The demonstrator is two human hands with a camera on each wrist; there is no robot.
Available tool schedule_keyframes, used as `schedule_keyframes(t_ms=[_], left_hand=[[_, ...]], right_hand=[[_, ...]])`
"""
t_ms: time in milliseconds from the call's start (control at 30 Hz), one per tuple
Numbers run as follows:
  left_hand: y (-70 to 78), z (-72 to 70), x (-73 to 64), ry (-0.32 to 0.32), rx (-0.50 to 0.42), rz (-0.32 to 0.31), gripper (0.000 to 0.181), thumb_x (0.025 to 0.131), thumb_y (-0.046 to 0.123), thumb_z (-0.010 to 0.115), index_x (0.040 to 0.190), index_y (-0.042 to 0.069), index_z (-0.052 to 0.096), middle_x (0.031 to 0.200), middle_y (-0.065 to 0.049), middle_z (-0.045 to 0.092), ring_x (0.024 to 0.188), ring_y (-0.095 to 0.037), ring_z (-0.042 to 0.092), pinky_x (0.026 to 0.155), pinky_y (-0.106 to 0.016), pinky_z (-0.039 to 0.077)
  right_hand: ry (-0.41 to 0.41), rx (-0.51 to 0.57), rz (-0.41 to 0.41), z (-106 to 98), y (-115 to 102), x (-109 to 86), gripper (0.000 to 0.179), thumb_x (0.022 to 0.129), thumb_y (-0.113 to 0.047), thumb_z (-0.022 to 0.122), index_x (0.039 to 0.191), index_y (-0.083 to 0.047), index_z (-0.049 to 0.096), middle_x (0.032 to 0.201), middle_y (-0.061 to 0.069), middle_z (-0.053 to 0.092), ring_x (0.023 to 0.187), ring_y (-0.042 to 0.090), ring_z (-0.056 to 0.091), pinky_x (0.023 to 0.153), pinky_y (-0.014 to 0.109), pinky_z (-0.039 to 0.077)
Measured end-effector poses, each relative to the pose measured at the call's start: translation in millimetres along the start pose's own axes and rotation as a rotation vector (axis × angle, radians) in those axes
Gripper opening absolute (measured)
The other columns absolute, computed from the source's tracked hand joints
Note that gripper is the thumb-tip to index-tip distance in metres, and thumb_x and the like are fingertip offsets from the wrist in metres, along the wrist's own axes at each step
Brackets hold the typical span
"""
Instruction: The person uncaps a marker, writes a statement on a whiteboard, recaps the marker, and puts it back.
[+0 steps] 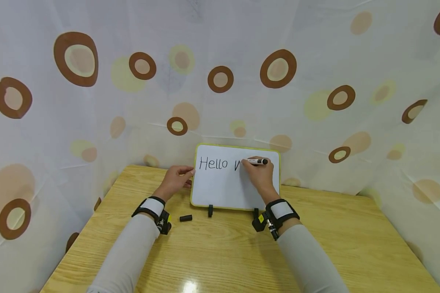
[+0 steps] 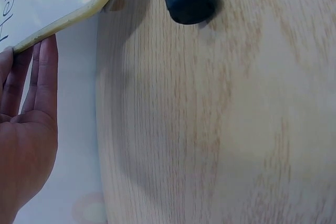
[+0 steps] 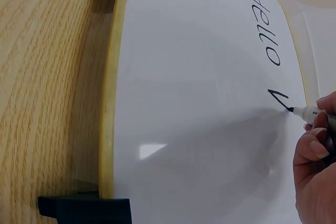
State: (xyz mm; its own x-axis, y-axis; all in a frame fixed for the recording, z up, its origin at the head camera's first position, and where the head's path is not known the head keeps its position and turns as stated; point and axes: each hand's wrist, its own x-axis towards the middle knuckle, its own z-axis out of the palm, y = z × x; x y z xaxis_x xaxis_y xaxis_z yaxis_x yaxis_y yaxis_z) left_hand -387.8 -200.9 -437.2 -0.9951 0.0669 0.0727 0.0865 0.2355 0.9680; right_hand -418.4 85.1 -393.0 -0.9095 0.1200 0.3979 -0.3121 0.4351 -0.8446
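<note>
A whiteboard [image 1: 214, 189] with a yellow rim leans upright on the table, with "Hello" and a V-like stroke written on it in black. My left hand [image 1: 174, 179] holds its left edge, the thumb in front and fingers [image 2: 46, 77] behind. In my right hand [image 1: 262, 175], thumb and fingers pinch a white marker [image 1: 254, 161] with a black end. The marker's tip [image 3: 292, 109] touches the board at the end of the new stroke. A black marker cap [image 1: 185, 218] lies on the table near my left wrist.
Two black stand feet, one at left [image 1: 210, 210] and one at right [image 3: 86, 211], support the board's lower edge. The wooden table [image 1: 220, 252] runs back to a patterned curtain [image 1: 238, 110] behind and beside it.
</note>
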Motion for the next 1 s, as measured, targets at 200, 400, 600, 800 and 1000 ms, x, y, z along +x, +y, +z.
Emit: schedule_keyframes(t_ms=[200,400,600,800,1000], left_hand=[[0.3,0.3,-0.2,-0.001,0.0,0.006,0.036,0.107,0.018,0.058,0.137,-0.002,0.063,0.134,-0.023,0.062,0.087,-0.025,0.072,0.086,-0.048,0.062],[3.0,-0.1,-3.0,-0.006,-0.004,0.017,0.037,0.107,0.019,0.058,0.137,-0.003,0.062,0.135,-0.026,0.061,0.093,-0.034,0.072,0.087,-0.049,0.062],[5.4,-1.4,-3.5,-0.005,-0.019,0.023,0.039,0.107,0.018,0.058,0.139,-0.004,0.061,0.138,-0.028,0.059,0.096,-0.04,0.07,0.087,-0.051,0.061],[3.8,-1.7,-3.1,-0.003,0.003,0.011,0.038,0.107,0.019,0.057,0.138,-0.004,0.061,0.137,-0.026,0.06,0.092,-0.034,0.072,0.086,-0.047,0.062],[5.1,-3.5,-4.5,0.0,0.001,0.022,0.039,0.108,0.016,0.056,0.14,-0.006,0.059,0.137,-0.029,0.059,0.094,-0.037,0.071,0.087,-0.05,0.062]], right_hand=[[-0.008,-0.011,0.012,-2,1,-1.0,0.014,0.087,-0.019,0.079,0.089,-0.005,0.079,0.084,0.011,0.076,0.073,0.019,0.067,0.065,0.031,0.055],[-0.026,-0.028,0.048,-4,4,-7.3,0.013,0.085,-0.019,0.076,0.083,-0.007,0.078,0.078,0.008,0.074,0.071,0.02,0.065,0.065,0.032,0.053],[-0.033,-0.043,0.056,-5,8,-11.2,0.013,0.085,-0.021,0.076,0.082,-0.008,0.078,0.076,0.006,0.074,0.07,0.019,0.064,0.063,0.032,0.053],[-0.037,-0.041,0.072,-7,9,-15.7,0.013,0.085,-0.021,0.077,0.081,-0.008,0.077,0.076,0.006,0.073,0.07,0.021,0.063,0.063,0.033,0.051],[-0.041,-0.028,0.09,-6,8,-16.3,0.014,0.085,-0.021,0.077,0.08,-0.008,0.076,0.076,0.007,0.072,0.071,0.022,0.063,0.063,0.033,0.051]])
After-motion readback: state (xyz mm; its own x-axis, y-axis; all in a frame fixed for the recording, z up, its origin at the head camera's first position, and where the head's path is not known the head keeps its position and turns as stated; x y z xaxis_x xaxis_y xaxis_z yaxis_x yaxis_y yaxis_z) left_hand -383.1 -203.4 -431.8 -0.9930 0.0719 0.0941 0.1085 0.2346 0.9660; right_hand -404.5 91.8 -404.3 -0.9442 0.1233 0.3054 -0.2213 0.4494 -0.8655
